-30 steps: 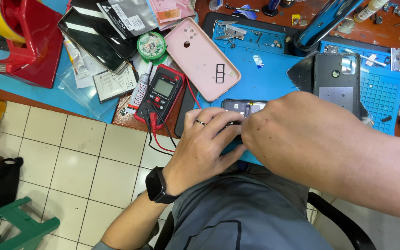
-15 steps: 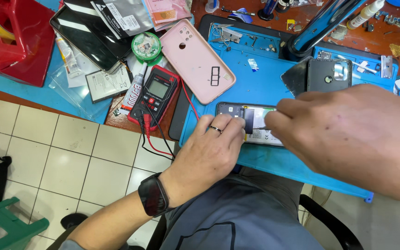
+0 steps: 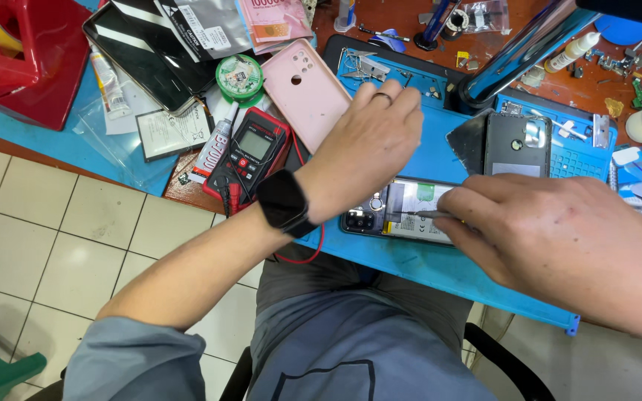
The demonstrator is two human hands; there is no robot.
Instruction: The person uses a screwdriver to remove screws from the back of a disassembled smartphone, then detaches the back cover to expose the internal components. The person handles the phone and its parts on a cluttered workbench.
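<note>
Lying face down on the blue mat [image 3: 440,260], near its front edge, was the opened phone [image 3: 403,212], its back cover off and its camera end pointing toward the person's left. The right hand [image 3: 559,238] hovered over the phone's right end, fingers [image 3: 477,204] pinched narrowly around a thin metal tool [image 3: 425,214] whose tip rested on the exposed inside of the phone, about midway along it. Those fingertips sat just above the phone's right part and hid its end.

The left hand [image 3: 362,152] was raised above the mat, just behind the phone's camera end, apart from it as far as could be seen. Its fingers curled loosely downward with a ring on one of them; whether they held anything could not be told, since only the back of the hand showed. A black watch [image 3: 284,202] sat on that wrist.

Left of this hand lay a pink case [image 3: 302,93] and a red multimeter [image 3: 250,152], its red lead [image 3: 310,256] looping under the wrist. Behind the right hand lay a black back cover [image 3: 518,145] on the mat. A round green spool [image 3: 239,74] sat beside the pink case.
</note>
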